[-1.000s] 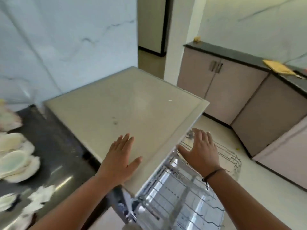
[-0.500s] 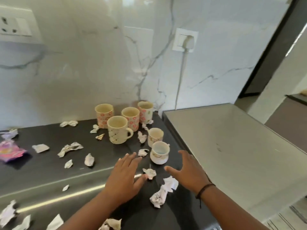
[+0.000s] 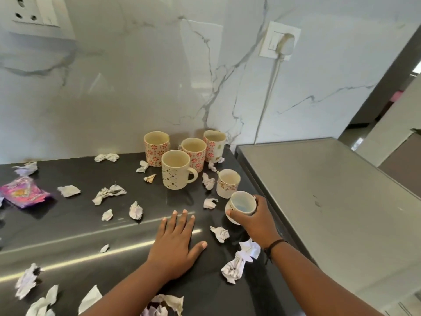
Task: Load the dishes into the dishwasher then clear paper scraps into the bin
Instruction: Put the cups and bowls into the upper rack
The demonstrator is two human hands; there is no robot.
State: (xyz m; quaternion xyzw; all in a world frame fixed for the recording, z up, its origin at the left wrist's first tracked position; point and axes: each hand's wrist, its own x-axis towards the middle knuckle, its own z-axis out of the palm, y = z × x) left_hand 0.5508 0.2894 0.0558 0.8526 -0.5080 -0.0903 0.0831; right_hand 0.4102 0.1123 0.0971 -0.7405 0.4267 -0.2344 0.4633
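My right hand (image 3: 256, 221) is closed around a small white cup (image 3: 242, 205) with a bluish inside, tilted at the right end of the black counter (image 3: 68, 226). My left hand (image 3: 176, 242) lies flat on the counter with its fingers spread, holding nothing. Behind stand a cream mug with a handle (image 3: 176, 169), three red-flowered mugs (image 3: 156, 148) and a small patterned cup (image 3: 227, 183). Crumpled paper scraps (image 3: 109, 193) lie scattered over the counter. The grey dishwasher top (image 3: 319, 190) adjoins the counter on the right.
A pink wrapper (image 3: 22, 192) lies at the counter's left. A marble wall carries a switch plate (image 3: 36, 11) and a socket with a white plug and cord (image 3: 282, 42). A doorway opens at the far right.
The view swung from the dishwasher rack to the counter. My right hand reached forward and closed on the small white cup, tilting it. My left hand settled flat on the counter.
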